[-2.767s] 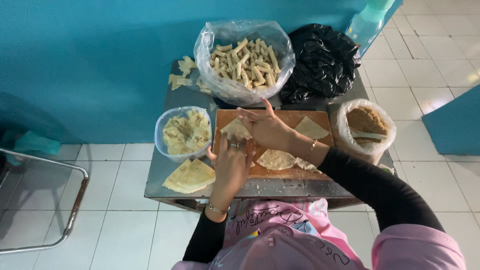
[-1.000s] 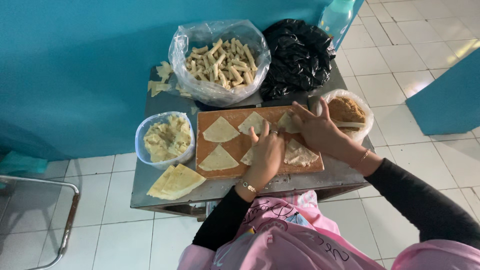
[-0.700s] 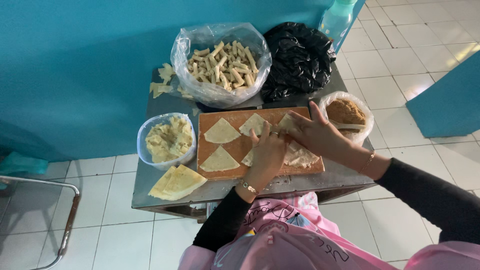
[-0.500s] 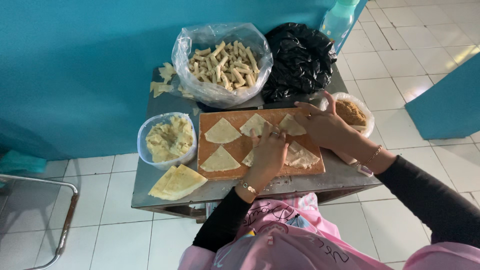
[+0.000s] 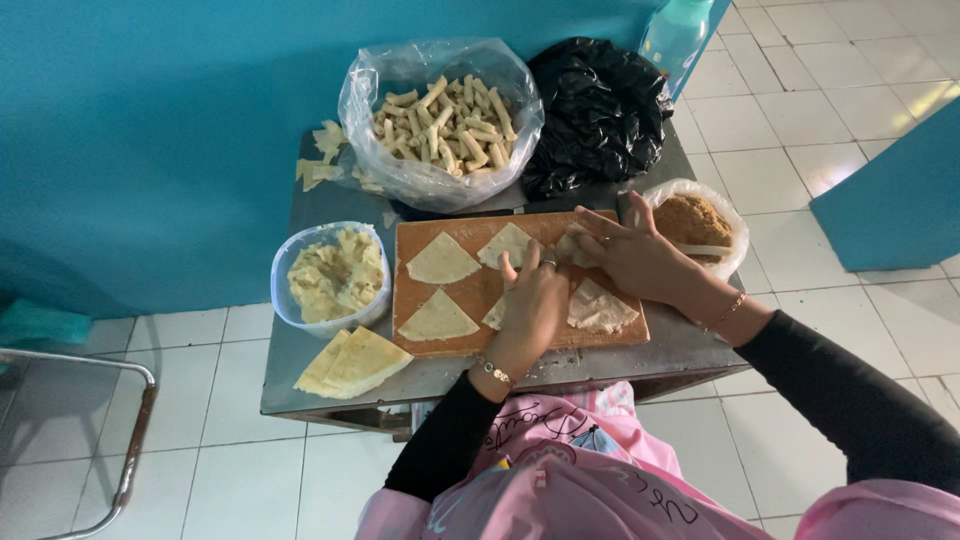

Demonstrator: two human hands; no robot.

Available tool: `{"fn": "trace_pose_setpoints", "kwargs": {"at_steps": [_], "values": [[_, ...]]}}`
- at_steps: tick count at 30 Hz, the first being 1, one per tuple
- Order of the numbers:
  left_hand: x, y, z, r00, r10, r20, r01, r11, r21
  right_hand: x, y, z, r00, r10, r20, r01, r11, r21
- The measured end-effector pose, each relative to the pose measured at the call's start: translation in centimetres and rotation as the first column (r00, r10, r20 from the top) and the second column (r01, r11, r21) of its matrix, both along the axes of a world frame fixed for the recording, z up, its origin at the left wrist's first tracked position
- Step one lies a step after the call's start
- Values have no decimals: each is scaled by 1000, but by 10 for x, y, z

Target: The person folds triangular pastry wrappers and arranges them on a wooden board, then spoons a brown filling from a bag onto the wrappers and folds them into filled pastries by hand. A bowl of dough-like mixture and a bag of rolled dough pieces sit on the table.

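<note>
While 2 bagged bowls (image 5: 440, 125) crowd the far side, we press our flat-open left hand (image 5: 532, 305) and right hand (image 5: 640, 258) on wrappers (image 5: 598, 308) across the near wooden board (image 5: 470, 290).

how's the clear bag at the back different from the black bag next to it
The clear bag stands open, showing pale finger-shaped rolls; the black bag is opaque and crumpled, its contents hidden. The clear bag sits left, the black bag right. Both rest at the back of the grey table.
</note>
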State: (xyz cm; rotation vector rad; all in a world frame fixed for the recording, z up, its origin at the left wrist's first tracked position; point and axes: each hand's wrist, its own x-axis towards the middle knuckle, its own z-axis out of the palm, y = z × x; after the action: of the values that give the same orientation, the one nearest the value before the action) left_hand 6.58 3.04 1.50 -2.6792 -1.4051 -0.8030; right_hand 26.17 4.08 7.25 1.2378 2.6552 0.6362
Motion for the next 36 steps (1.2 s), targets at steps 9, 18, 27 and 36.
{"fn": "trace_pose_setpoints", "kwargs": {"at_steps": [9, 18, 27, 36], "values": [[1, 3, -8, 1000, 10, -7, -11, 1000, -11, 4, -12, 11, 965, -65, 254, 69, 998, -8], [-11, -13, 10, 999, 36, 16, -38, 995, 91, 51, -21, 33, 914, -219, -340, 247, 968, 39], [-59, -79, 1, 930, -143, 338, 29, 947, 320, 147, -76, 13, 826, -454, -335, 537, 816, 216], [-65, -82, -35, 883, -240, 404, 124, 948, 292, 126, -65, 13, 798, -387, -463, 467, 881, 69]]}}
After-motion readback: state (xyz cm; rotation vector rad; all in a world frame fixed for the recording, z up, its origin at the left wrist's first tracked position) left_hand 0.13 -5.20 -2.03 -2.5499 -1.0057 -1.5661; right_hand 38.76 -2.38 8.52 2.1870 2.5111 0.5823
